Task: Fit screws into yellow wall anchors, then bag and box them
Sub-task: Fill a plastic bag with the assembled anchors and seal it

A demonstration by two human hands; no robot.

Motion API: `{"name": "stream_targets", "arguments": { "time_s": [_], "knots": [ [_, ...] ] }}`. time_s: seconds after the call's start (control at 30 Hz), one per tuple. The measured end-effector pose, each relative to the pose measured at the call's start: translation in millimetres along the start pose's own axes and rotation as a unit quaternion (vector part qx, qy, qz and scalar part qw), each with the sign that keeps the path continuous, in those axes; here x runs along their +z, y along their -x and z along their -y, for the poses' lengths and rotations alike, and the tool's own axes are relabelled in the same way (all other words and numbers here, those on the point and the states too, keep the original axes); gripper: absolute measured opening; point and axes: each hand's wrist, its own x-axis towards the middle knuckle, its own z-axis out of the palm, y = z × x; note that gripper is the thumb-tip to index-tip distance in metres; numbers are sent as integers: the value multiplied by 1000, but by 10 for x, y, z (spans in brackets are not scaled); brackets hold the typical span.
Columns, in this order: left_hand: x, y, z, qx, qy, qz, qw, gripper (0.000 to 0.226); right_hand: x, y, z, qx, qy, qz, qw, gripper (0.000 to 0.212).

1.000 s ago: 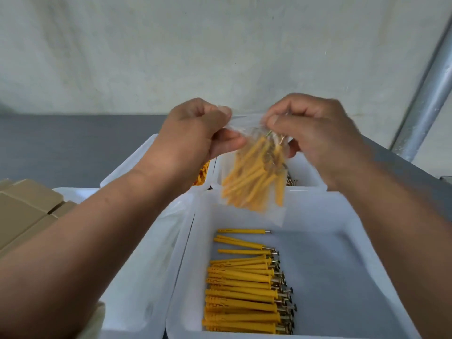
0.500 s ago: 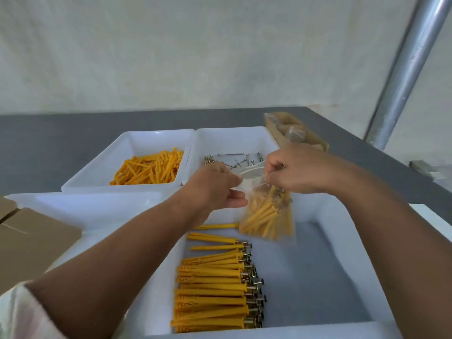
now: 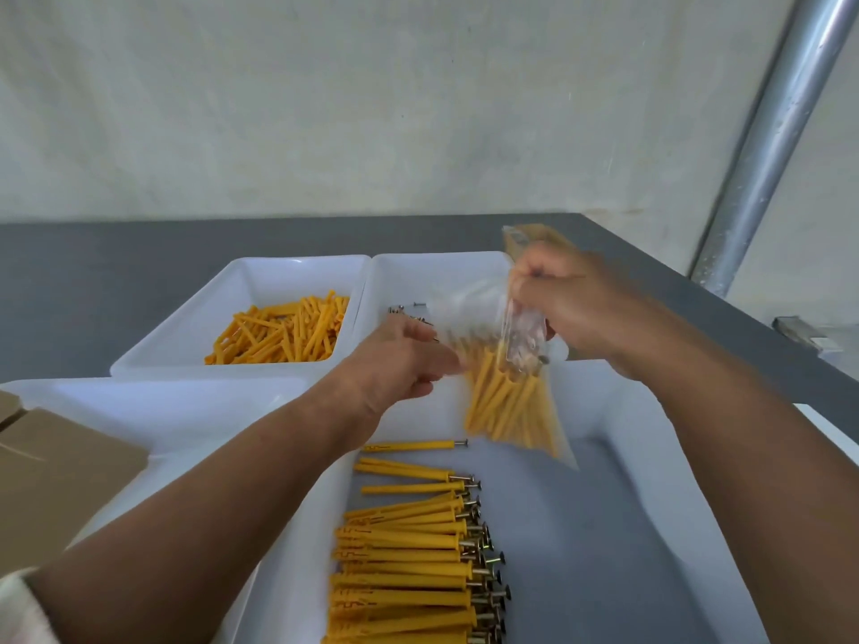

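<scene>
A clear plastic bag (image 3: 509, 402) filled with yellow anchors with screws hangs above the near white tray (image 3: 650, 457). My right hand (image 3: 571, 309) pinches the bag's folded top. My left hand (image 3: 404, 360) touches the bag's left side, its fingers partly curled; the blur hides whether it grips. Rows of assembled yellow anchors with screws (image 3: 409, 560) lie in the near tray. Loose yellow anchors (image 3: 283, 332) fill the back left tray (image 3: 195, 313). A few loose screws (image 3: 409, 311) show in the back middle tray (image 3: 418, 271).
A brown cardboard box (image 3: 51, 481) sits at the left on another white tray (image 3: 139, 402). A small cardboard box (image 3: 544, 237) peeks out behind my right hand. A metal pole (image 3: 771, 132) rises at the right. The grey table (image 3: 139, 253) runs behind the trays.
The bag has come down from in front of my face to just above the near tray. Its top is now folded over in my right hand, and my left hand has slid to its side.
</scene>
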Motion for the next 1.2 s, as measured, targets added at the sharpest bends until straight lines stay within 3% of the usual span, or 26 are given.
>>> {"name": "stream_targets", "arguments": {
  "time_s": [0.07, 0.2, 0.37, 0.47, 0.53, 0.67, 0.73, 0.83, 0.97, 1.1, 1.2],
  "knots": [
    [17, 20, 13, 22, -40, 41, 998, 78, -51, 13, 71, -9, -120, -6, 993, 13],
    [67, 42, -3, 134, -25, 183, 974, 50, -132, 63, 131, -21, -345, 8, 938, 24],
    [142, 39, 6, 195, 82, 192, 958, 45, -66, 76, 161, 16, -401, 3, 916, 27],
    [144, 28, 10, 204, 109, 169, 958, 39, -39, 64, 169, 10, -411, -2, 912, 17],
    [126, 6, 23, 206, 129, 147, 959, 33, -42, 37, 143, 6, -414, -11, 910, 4],
    [86, -27, 17, 162, 222, 103, 956, 28, -70, 18, 92, 24, -353, -12, 935, 48],
    [60, -39, 8, 151, 244, 86, 954, 31, -51, 54, 109, 24, -292, 34, 955, 41],
    [53, -30, 0, 148, 260, 91, 950, 38, 55, 85, 122, 17, -162, 86, 983, 49],
    [73, -22, -4, 107, 291, 110, 944, 43, 140, 63, 101, -21, -98, -1, 995, 8],
    [56, -41, 10, 32, 355, 121, 927, 45, 131, 56, 117, -84, -78, -68, 991, 15],
    [41, -55, 40, -2, 394, 130, 910, 44, 147, 81, 139, -112, -62, -75, 989, 19]
  ]
}}
